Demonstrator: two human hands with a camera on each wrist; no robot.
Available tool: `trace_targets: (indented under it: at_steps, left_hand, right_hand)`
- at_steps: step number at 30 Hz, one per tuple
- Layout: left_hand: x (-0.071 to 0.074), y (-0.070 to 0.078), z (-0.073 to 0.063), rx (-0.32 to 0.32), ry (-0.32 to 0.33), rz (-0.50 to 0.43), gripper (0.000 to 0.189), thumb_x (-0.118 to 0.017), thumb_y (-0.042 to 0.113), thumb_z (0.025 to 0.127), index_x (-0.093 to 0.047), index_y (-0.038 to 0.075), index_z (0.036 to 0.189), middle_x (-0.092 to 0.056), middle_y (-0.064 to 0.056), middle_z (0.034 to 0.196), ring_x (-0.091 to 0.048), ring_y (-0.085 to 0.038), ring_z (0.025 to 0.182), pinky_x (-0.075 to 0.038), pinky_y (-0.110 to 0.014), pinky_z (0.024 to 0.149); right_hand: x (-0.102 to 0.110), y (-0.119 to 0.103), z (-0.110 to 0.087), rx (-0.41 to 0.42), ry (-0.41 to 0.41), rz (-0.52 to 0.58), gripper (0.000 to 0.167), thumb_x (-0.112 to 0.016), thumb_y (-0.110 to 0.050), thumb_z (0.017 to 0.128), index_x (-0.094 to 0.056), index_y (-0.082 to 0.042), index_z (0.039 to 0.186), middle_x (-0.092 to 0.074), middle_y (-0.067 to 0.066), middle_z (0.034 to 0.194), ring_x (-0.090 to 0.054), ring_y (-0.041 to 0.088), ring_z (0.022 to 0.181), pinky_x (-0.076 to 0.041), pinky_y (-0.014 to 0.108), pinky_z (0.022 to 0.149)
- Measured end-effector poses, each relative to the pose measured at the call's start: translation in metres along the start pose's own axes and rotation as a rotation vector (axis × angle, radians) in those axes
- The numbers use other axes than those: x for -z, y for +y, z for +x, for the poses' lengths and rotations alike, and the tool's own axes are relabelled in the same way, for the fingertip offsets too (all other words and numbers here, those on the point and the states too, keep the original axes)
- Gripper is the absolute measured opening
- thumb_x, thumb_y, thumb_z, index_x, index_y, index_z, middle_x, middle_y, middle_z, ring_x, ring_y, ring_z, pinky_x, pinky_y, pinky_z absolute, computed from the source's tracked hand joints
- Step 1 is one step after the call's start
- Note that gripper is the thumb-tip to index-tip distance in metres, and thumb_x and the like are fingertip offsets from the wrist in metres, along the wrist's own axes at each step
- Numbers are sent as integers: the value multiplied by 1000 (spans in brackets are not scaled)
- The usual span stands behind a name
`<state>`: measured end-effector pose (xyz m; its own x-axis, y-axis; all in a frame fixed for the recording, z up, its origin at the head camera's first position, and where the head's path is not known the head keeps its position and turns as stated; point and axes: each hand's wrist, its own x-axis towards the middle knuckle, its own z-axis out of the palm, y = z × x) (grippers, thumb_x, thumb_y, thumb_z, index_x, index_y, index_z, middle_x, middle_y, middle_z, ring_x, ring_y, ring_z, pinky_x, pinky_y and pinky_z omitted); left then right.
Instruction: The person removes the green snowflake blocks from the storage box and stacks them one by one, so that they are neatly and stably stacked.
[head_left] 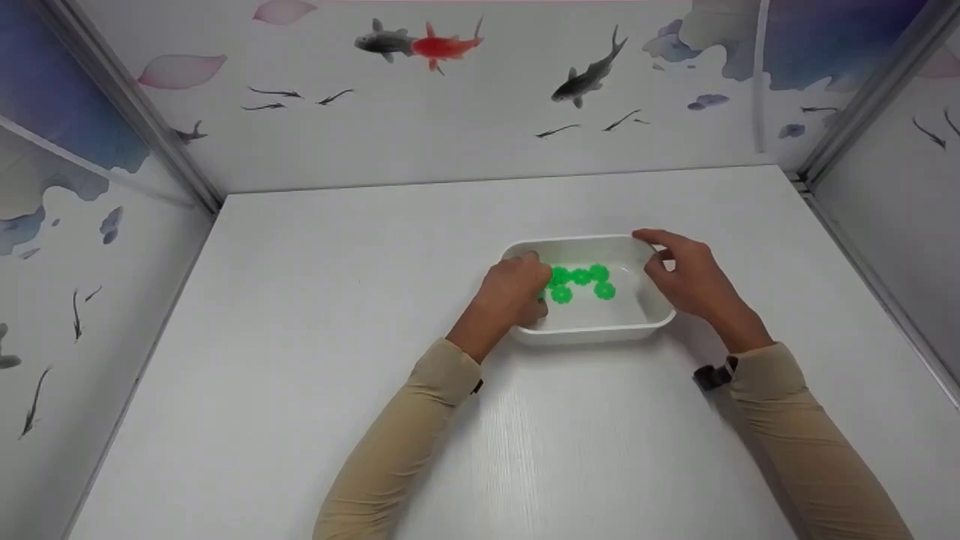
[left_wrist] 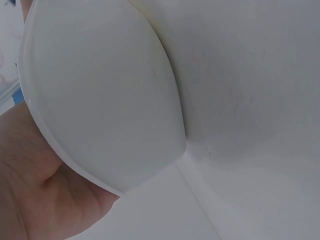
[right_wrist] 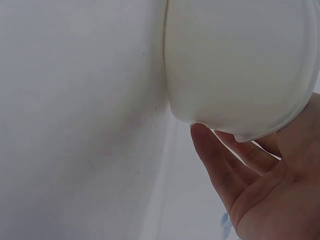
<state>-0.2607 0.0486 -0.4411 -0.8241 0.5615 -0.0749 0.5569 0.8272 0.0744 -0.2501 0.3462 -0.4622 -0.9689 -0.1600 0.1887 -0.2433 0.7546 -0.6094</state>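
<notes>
Reaching over the tabletop (head_left: 300,337) from the near side, two tan sleeves (head_left: 401,435) are leading to a pair of bare hands, with a small black device (head_left: 712,376) sitting by the right wrist. The left hand (head_left: 510,289) is bending over the left end of a white tray (head_left: 592,330), its fingers apparently dipping inside beside the green pieces; their tips are staying out of sight, so I cannot tell whether they are pinching anything. At the opposite end, the right hand (head_left: 694,277) is gripping the rim, thumb on top and fingers clamping the tray's outer side. The tray is resting on the tabletop, right of its middle. Inside, several green flower-shaped pieces (head_left: 580,277) are lying in a loose cluster toward the left and centre. Beyond, a white back panel (head_left: 487,142) is showing painted fish (head_left: 589,81) and pink petals (head_left: 182,71).
</notes>
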Motion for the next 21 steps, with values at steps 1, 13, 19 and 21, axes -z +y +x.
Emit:
trace_targets:
  at_steps: [1,13,19,21]
  left_hand:
    - [0,0,0,1,3,-16,21,-78,22,98,-74,11,115,-68,-6,111,-52,-18,88,-55,-32,80]
    - [-1,-6,-5,-26,57,-134,28,-76,24,100,-69,11,123,-68,-6,119,-59,-18,98,-61,-32,85]
    - [-2,-12,-9,-102,166,-177,25,-71,21,101,-70,8,121,-67,-8,118,-58,-18,99,-60,-30,86]
    - [-2,-14,-12,-132,208,-202,25,-70,19,100,-71,6,122,-67,-10,119,-60,-18,101,-60,-30,88]
  right_hand:
    - [0,0,0,-3,-2,1,50,-47,-6,107,-59,-13,155,-62,19,155,-71,45,124,-59,59,99]
    - [-3,2,3,-19,-1,-11,50,-47,-8,108,-59,-14,155,-63,17,154,-71,43,125,-59,58,99]
    - [-2,3,2,-21,0,-15,49,-47,-9,108,-59,-14,155,-62,17,156,-71,44,125,-60,58,98]
    - [-1,3,2,-15,0,-17,49,-47,-9,108,-59,-14,155,-61,17,156,-71,45,125,-60,57,96]
